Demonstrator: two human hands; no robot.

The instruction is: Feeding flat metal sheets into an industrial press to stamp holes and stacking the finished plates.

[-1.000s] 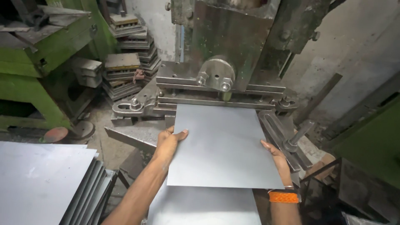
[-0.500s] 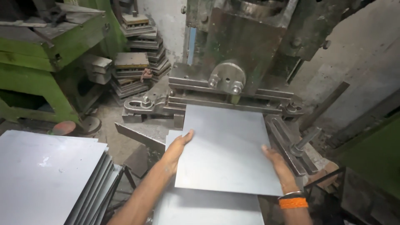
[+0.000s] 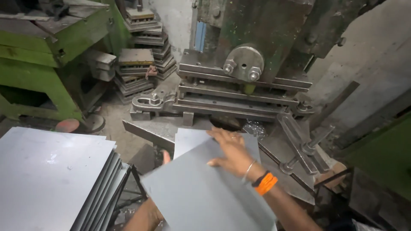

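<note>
I hold a grey metal sheet (image 3: 201,192) tilted and turned, low in the middle of the view. My right hand (image 3: 229,149), with an orange band and a thin bangle at the wrist, lies flat on top of the sheet near its far edge. My left hand (image 3: 165,157) is almost hidden under the sheet's left edge; only fingertips show, gripping it from below. A second grey sheet (image 3: 188,139) lies underneath on the bed of the press (image 3: 239,92), in front of its die plates.
A stack of grey sheets (image 3: 51,179) rests on a rack at the lower left. A green machine (image 3: 47,55) stands at the far left, with piled steel dies (image 3: 137,64) behind it. Clamp bars and bolts (image 3: 299,149) stick out at the press's right side.
The sheet has been pulled back out of the press toward me and swung to the left. My right hand moved from its right edge onto its top; my left hand slid underneath.
</note>
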